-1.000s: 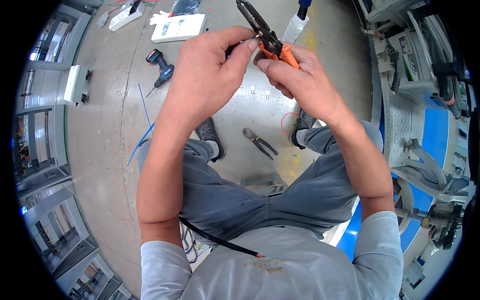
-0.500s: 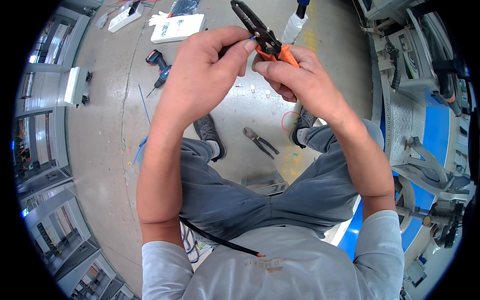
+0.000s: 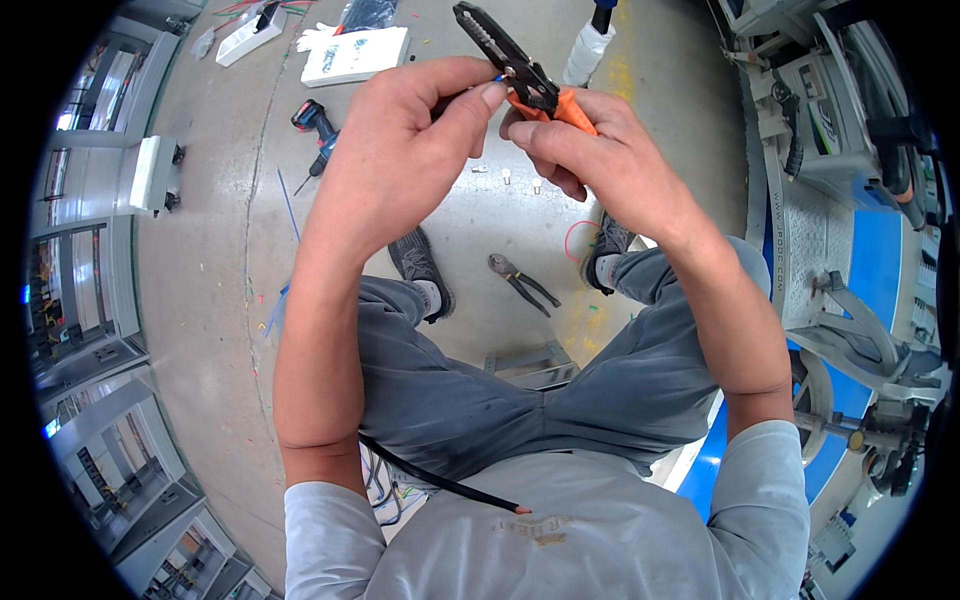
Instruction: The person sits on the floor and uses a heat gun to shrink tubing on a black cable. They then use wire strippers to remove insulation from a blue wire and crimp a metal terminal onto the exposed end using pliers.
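Observation:
Out in front of me, my right hand is wrapped round the orange handles of black-jawed wire strippers. Their long toothed jaws point up and to the left. My left hand pinches a blue wire between thumb and forefinger. Only a short bit of that wire shows, close against the tool near its pivot; my fingers cover the rest. Whether the wire sits inside the jaws I cannot tell.
On the floor lie cable cutters, small metal terminals, a cordless drill, a white box and a loose blue wire. A black cable crosses my lap. Metal cabinets line the left; machinery stands right.
The wire strippers have shifted slightly left and tilted a little further that way. Both hands keep their grips and have barely moved.

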`<state>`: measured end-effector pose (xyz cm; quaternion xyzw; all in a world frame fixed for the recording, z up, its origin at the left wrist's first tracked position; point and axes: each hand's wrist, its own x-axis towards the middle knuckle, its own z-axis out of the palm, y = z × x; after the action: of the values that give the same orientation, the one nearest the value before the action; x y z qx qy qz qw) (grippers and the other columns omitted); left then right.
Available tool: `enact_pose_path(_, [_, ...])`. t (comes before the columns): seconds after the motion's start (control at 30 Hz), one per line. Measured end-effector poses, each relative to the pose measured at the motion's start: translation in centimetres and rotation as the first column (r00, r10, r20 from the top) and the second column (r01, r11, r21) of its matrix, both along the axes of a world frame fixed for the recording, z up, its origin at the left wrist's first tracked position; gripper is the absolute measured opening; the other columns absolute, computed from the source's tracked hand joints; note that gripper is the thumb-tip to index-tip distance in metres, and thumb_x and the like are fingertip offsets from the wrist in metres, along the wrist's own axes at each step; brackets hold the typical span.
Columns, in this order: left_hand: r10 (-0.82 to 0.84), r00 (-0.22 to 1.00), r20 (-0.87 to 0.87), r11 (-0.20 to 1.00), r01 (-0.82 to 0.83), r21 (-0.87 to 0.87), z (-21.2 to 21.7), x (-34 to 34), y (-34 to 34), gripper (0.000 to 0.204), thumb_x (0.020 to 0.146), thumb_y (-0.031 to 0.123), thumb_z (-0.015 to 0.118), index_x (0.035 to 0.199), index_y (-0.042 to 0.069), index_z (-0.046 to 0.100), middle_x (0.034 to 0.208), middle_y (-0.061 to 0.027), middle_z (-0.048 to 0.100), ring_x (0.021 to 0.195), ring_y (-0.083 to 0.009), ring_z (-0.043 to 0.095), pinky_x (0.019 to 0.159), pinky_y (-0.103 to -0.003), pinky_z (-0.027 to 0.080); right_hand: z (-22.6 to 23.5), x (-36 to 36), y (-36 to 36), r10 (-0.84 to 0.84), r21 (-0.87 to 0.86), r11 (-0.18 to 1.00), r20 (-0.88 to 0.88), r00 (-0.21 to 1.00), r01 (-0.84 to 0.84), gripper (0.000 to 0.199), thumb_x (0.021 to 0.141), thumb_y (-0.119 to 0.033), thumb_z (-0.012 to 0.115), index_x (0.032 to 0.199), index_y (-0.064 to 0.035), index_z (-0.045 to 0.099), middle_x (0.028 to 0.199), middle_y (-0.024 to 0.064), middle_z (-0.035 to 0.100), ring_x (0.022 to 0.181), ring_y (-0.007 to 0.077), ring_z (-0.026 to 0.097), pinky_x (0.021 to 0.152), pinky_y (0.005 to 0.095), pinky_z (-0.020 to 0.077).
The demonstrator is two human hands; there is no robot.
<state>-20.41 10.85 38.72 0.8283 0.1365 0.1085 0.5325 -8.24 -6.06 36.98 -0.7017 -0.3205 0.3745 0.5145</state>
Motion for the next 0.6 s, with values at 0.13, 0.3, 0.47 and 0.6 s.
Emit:
enact_pose_path(0.13, [-0.008, 1.0, 0.007, 1.0, 0.008, -0.004, -0.15, 0.01, 0.06, 0.028, 0.104, 0.019, 0.064, 0.118, -0.003, 0.074, 0.07, 0.001, 0.06, 0.069, -0.007, 0.054, 0.063, -0.026, 0.04, 0.18, 0.1, -0.08, 0.015, -0.01, 1.0, -0.01, 1.0, -0.015, 0.037, 0.09, -0.036, 0.067, 0.087, 0.0008, 0.064, 0.07, 0.0046, 0.058, 0.066, 0.0134, 0.054, 0.061, 0.0316, 0.0423])
enact_pose_path(0.3, [-0.013, 1.0, 0.012, 1.0, 0.013, -0.017, -0.18, 0.04, 0.02, 0.028, 0.104, 0.019, 0.064, 0.117, -0.003, 0.074, 0.071, 0.0008, 0.06, 0.069, -0.0076, 0.054, 0.064, -0.026, 0.042, 0.28, 0.01, -0.21, 0.017, -0.014, 1.0, -0.014, 1.0, -0.017, 0.035, 0.091, -0.034, 0.065, 0.088, 0.0007, 0.065, 0.071, 0.0034, 0.057, 0.067, 0.0125, 0.052, 0.061, 0.0313, 0.0415])
enact_pose_path(0.47, [-0.047, 0.999, 0.008, 0.998, 0.047, -0.029, -0.24, -0.07, 0.42, 0.026, 0.105, 0.02, 0.064, 0.113, -0.003, 0.074, 0.072, 0.0005, 0.061, 0.071, -0.0083, 0.055, 0.065, -0.026, 0.043, 0.54, -0.37, -0.11, 0.055, 0.0, 0.999, -0.046, 0.997, -0.055, 0.031, 0.091, -0.03, 0.064, 0.09, 0.0009, 0.065, 0.072, 0.0032, 0.057, 0.067, 0.0127, 0.051, 0.061, 0.0314, 0.0411])
enact_pose_path(0.6, [-0.044, 0.999, -0.003, 0.999, 0.044, -0.001, -0.11, -0.05, 0.38, 0.025, 0.105, 0.02, 0.064, 0.111, -0.003, 0.074, 0.072, 0.0005, 0.061, 0.072, -0.0083, 0.055, 0.065, -0.026, 0.042, 0.54, -0.19, -0.16, 0.077, -0.009, 0.997, -0.021, 0.997, -0.077, 0.03, 0.09, -0.028, 0.062, 0.089, 0.0019, 0.065, 0.071, 0.0042, 0.057, 0.067, 0.0136, 0.051, 0.061, 0.0321, 0.0415])
